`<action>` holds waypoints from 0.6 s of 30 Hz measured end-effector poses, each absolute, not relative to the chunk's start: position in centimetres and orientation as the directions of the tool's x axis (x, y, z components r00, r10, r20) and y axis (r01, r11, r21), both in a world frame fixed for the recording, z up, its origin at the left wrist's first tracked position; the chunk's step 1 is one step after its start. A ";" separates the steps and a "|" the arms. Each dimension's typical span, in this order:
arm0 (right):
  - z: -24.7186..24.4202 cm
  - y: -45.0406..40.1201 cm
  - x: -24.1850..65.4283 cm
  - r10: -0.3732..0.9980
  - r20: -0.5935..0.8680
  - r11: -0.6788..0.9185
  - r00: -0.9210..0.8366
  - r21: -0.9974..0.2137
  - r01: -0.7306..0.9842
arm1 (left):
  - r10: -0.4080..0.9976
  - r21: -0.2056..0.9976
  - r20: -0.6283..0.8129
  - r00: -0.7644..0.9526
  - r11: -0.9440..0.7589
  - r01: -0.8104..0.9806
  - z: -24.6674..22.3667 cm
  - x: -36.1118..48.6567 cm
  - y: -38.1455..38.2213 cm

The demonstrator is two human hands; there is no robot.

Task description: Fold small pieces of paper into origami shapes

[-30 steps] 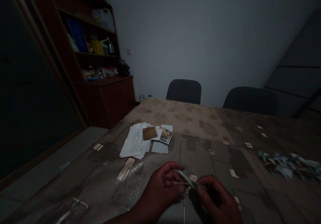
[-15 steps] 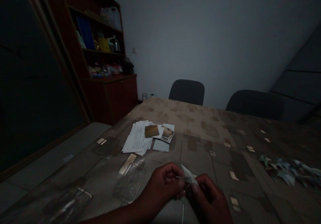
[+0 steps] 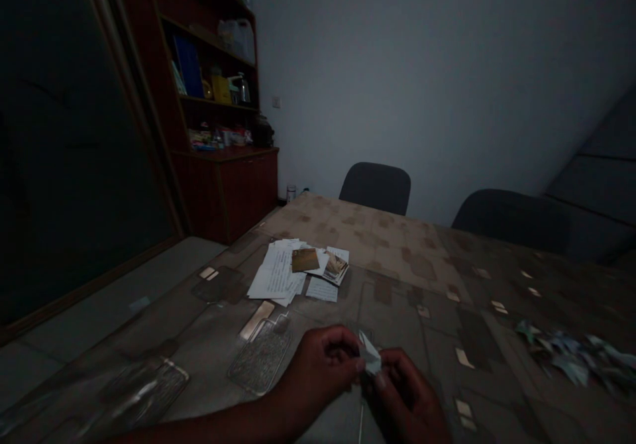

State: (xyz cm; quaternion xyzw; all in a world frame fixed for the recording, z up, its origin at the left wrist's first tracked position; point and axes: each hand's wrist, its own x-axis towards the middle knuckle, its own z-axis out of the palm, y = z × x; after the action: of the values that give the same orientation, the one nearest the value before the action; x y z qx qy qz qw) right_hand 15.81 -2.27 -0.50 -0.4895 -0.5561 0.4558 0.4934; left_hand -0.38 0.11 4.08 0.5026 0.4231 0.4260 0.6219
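A small piece of folded pale paper [image 3: 370,356] is held between both hands above the near part of the table. My left hand [image 3: 328,364] pinches its left side with thumb and fingers. On the right side, my right hand [image 3: 405,391] grips it between thumb and curled fingers. The paper has a pointed tip standing up. Beyond the hands lie printed white sheets [image 3: 272,275], with a brown picture card [image 3: 305,260] and a small stack of cards [image 3: 335,268] beside it.
A heap of folded paper pieces [image 3: 571,358] lies on the patterned table [image 3: 397,285] at the right. Two grey chairs [image 3: 376,187] stand behind the table. A red-brown cabinet [image 3: 248,192] with filled shelves is at the back left.
The view has shifted slightly, so the surroundings appear further right. Both hands still hold the folded paper, which now appears more compact, and the fingers have moved a little.
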 end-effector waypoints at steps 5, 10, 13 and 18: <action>-1.2 -2.2 16.2 0.993 0.114 0.117 -0.041 -0.989 0.086 | 0.961 0.999 0.025 0.277 -0.032 0.021 4.9 -0.7 -0.3; -1.6 -2.1 16.3 0.994 0.100 0.103 -0.038 -0.990 0.097 | 0.955 0.999 0.041 0.293 -0.046 0.009 4.8 -0.6 -0.3; -1.5 -2.1 16.2 0.995 0.096 0.098 -0.023 -0.989 0.108 | 0.956 0.995 0.082 0.280 -0.092 0.024 4.5 -0.7 -0.2; -1.1 -2.2 16.0 0.994 0.110 0.111 -0.011 -0.987 0.117 | 0.939 0.983 0.171 0.297 -0.184 0.015 4.5 -0.7 -0.1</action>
State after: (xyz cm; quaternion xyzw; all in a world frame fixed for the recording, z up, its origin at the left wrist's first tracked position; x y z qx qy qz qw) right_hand 15.96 -2.19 -1.12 -0.4989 -0.5567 0.4422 0.4955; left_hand -0.73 -0.09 4.48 0.6224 0.3833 0.4521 0.5112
